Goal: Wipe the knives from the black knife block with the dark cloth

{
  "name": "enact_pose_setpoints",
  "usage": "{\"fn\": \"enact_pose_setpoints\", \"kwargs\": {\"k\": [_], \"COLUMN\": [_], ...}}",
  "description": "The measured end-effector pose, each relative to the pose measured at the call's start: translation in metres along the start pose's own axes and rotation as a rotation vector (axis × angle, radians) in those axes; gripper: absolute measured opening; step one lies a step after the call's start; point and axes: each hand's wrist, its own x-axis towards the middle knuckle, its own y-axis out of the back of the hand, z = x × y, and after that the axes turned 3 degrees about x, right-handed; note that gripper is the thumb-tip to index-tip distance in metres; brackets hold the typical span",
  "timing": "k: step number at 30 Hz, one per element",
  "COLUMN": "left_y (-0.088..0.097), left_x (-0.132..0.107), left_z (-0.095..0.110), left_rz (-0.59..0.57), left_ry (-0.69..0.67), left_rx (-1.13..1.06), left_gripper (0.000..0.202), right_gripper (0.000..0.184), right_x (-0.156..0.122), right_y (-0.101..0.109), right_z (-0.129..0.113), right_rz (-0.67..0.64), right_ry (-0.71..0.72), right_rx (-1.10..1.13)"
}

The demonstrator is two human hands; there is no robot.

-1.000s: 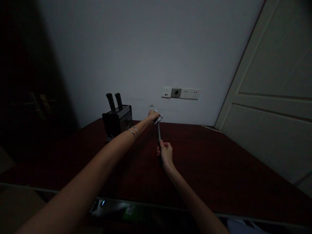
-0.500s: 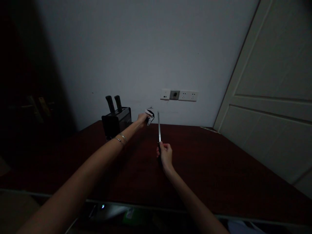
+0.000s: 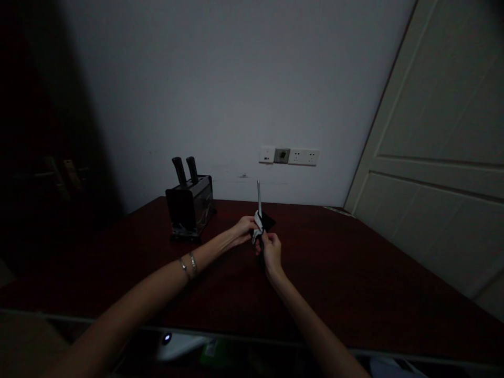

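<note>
My right hand (image 3: 272, 251) is closed around the black handle of a sharpening steel (image 3: 259, 198), its slim silver rod pointing up. The handle is mostly hidden by the fingers. My left hand (image 3: 244, 229) pinches a white and black cloth (image 3: 258, 221) wrapped against the lower part of the rod, just above the right hand. A dark corner of the cloth sticks out to the right of the rod. Left of the hands stands a black and silver knife block (image 3: 191, 206), with two black-handled knives (image 3: 185, 170) upright in it.
The dark red-brown table (image 3: 334, 273) reaches back to a pale wall with a row of sockets (image 3: 289, 156). A light panelled door (image 3: 441, 157) is on the right. Below the table's front edge, a green item (image 3: 214, 353) and other things show dimly.
My left hand has come down and back with the cloth, from beyond the rod's tip to the rod's base. My right hand holds the sharpening steel in nearly the same place.
</note>
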Motion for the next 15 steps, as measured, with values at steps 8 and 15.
{"fn": "enact_pose_setpoints", "kwargs": {"k": [8,15], "left_y": [-0.013,-0.006], "left_x": [0.021,0.041], "left_z": [0.008,0.033], "left_rz": [0.276,0.373], "left_ry": [-0.058,-0.082], "left_rx": [0.163,0.228], "left_gripper": [0.014,0.015], "right_gripper": [0.028,0.031], "right_x": [0.003,0.0], "right_y": [0.002,0.0], "right_z": [0.001,0.001], "right_rz": [0.029,0.028], "right_ry": [0.018,0.006], "right_rx": [-0.027,-0.032]}}
